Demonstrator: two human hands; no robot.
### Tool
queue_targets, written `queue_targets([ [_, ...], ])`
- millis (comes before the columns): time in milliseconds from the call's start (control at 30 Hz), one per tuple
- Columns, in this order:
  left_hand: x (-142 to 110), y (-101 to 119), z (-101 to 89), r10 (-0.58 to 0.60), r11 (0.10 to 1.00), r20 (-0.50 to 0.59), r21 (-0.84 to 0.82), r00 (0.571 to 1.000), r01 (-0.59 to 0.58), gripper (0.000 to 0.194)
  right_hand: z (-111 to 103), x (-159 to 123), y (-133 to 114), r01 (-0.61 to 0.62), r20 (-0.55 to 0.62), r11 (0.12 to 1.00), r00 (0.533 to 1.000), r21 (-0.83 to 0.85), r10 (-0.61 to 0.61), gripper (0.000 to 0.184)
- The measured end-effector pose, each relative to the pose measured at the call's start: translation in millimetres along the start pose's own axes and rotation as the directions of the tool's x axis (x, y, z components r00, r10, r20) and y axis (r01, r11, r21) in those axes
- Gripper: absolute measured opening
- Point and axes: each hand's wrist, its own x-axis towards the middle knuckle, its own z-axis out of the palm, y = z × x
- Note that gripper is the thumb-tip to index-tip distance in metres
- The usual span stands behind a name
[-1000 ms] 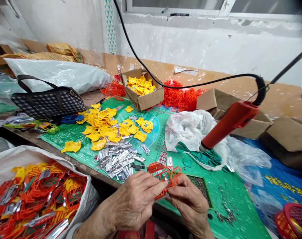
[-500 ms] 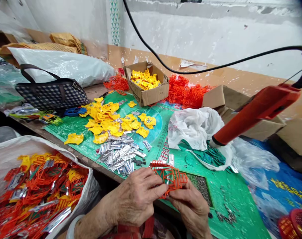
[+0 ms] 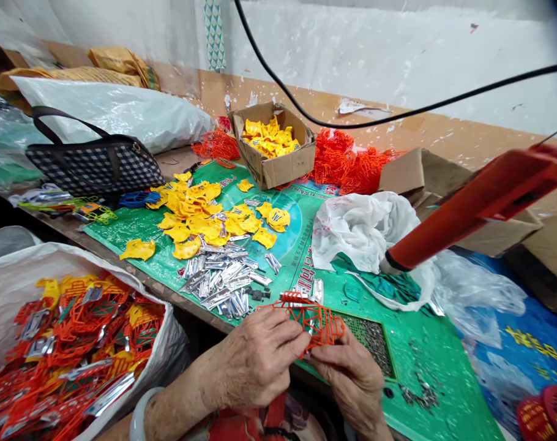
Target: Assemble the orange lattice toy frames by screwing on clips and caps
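Observation:
An orange-red plastic lattice frame (image 3: pixel 322 324) is held between both hands above the table's near edge. My left hand (image 3: pixel 260 355) is closed on the frame's left side, fingertips bent over it. On its right end, my right hand (image 3: pixel 352 373) pinches it between thumb and fingers. Just beyond the frame lie a few silver metal-look strips (image 3: pixel 317 291). A larger heap of such strips (image 3: pixel 228 275) spreads to the left, with yellow plastic pieces (image 3: pixel 191 211) piled behind it. Beside my right hand is a green tray of small metal bits (image 3: pixel 374 343).
A red electric screwdriver (image 3: pixel 471 214) hangs at the right on a black cable. At lower left, a white sack (image 3: pixel 157 355) holds assembled orange and yellow pieces. A cardboard box (image 3: pixel 290 168) of yellow pieces, a white plastic bag (image 3: pixel 365 226) and a checked bag (image 3: pixel 95 165) stand farther back.
The lattice frame has turned a little in my hands, and its left end now reaches out over my left fingers. The red screwdriver appears closer at the right as the view shifts slightly.

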Motion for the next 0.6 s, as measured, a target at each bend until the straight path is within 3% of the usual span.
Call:
queue_targets([
  [333,1,1,2.7,-0.014,0.999,0.036,0.041,0.999,0.012,0.033,2,-2,3,-0.008,-0.049,1.000,0.999,-0.017,0.007,0.031],
  [600,2,0,13.4,-0.019,0.998,-0.056,0.062,0.998,0.023,0.017,2,-6,5,-0.033,-0.050,0.999,0.998,-0.003,0.033,0.036],
])
